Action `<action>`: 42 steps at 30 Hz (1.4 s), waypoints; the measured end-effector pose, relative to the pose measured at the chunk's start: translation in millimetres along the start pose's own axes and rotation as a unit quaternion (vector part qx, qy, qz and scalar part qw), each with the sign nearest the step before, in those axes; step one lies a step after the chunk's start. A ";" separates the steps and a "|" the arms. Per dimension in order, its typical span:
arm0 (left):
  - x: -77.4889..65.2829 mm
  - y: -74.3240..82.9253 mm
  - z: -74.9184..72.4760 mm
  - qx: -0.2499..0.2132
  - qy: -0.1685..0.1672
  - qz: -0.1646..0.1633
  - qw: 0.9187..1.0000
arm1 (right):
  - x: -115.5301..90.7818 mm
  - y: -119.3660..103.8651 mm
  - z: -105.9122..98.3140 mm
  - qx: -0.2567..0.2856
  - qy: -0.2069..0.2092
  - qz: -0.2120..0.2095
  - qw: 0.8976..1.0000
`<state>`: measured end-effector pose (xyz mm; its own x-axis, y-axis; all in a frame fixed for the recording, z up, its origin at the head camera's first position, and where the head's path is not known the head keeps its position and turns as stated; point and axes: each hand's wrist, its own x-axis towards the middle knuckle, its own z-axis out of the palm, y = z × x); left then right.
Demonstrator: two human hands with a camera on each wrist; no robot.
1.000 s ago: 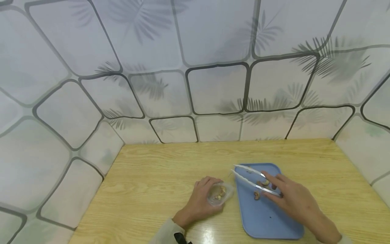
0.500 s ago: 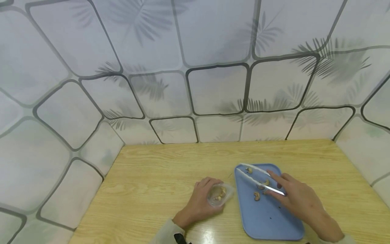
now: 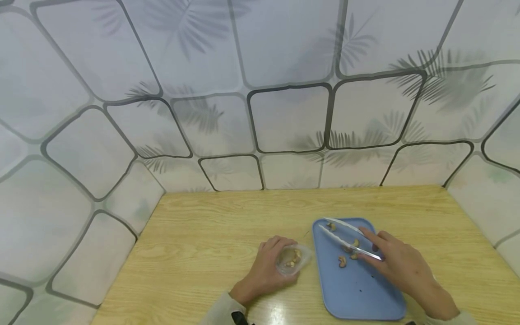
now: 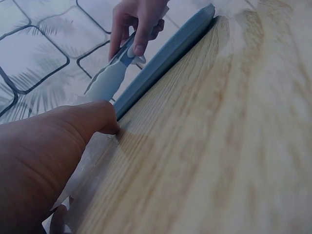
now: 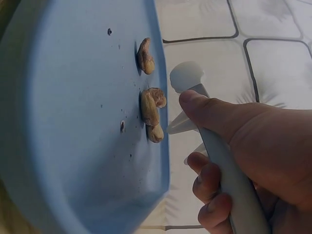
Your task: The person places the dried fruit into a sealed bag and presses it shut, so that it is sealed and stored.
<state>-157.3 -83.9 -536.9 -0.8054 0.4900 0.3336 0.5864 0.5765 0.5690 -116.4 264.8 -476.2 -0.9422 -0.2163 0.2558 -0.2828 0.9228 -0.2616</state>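
My left hand [image 3: 268, 268] is curled round a clear plastic container [image 3: 304, 253] on the table, left of the blue tray [image 3: 357, 300]. Several cashews [image 3: 293, 258] lie inside it. Over the tray, my right hand [image 3: 406, 266] grips metal tongs [image 3: 367, 253] with pale tips. Their arms are spread, and I see nothing pinched between the tips. Beneath and beside the tongs are loose cashews, one near the far edge [image 3: 331, 226] and one near the middle [image 3: 342, 261]. In the right wrist view, cashews [image 5: 150, 107] rest on the tray, apart from the tongs [image 5: 224, 170].
A few small dark crumbs [image 3: 360, 291] are scattered on the tray. The wood-grain table [image 3: 203, 234] runs back to a patterned wall covering [image 3: 290, 117], which also stands at both sides.
Over the last second the tongs and right hand have shifted a little right, so their tips now lie over the tray's far left corner. The left hand and container have stayed put.
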 end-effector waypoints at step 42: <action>0.1 1.3 -1.3 -0.001 -0.007 -0.012 1.000 | 2.3 3.8 -8.9 0.016 -0.072 0.056 0.996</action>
<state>-156.7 -83.9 -535.1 -0.8184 0.4849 0.3085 0.5660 0.5873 0.5785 -118.0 270.6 -468.4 -0.9833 -0.1588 0.0889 -0.1789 0.9333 -0.3114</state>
